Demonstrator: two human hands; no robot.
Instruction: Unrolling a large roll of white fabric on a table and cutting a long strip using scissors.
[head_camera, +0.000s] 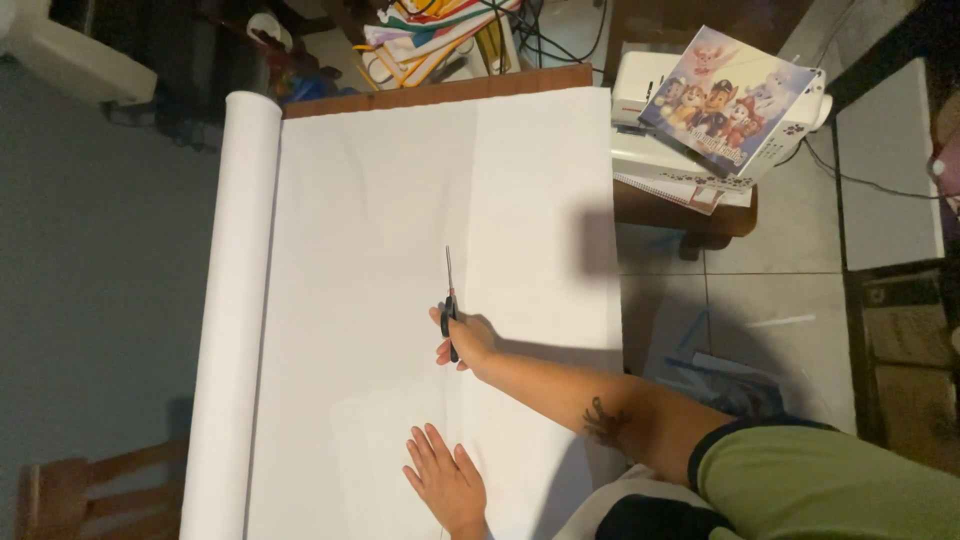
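Observation:
A large white paper sheet (380, 220) is spread over a table, unrolled from a roll (235, 300) along its left side. My right hand (465, 340) grips dark-handled scissors (449, 290) near the sheet's middle, blades pointing away from me up the sheet. My left hand (445, 480) lies flat on the paper below and slightly left of the right hand, fingers spread, holding nothing.
A wooden table edge (430, 95) shows at the far end, with coloured clutter and cables behind it. A white machine (650, 150) with a cartoon-printed book (725, 100) on it stands at the right. A wooden chair (90, 490) is at lower left. Tiled floor (780, 300) lies to the right.

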